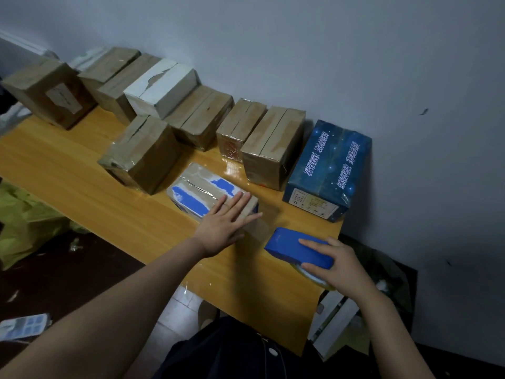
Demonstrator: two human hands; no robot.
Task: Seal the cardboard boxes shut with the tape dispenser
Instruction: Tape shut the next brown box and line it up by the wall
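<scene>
Taping seems underway: left hand presses the flat box, fingers spread; right hand at four o'clock grips the tape dispenser; next likely needs a clean tear

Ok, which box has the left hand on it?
The low flat box with torn blue patches, lowest of them all; the left hand lies flat on its near end.
</scene>
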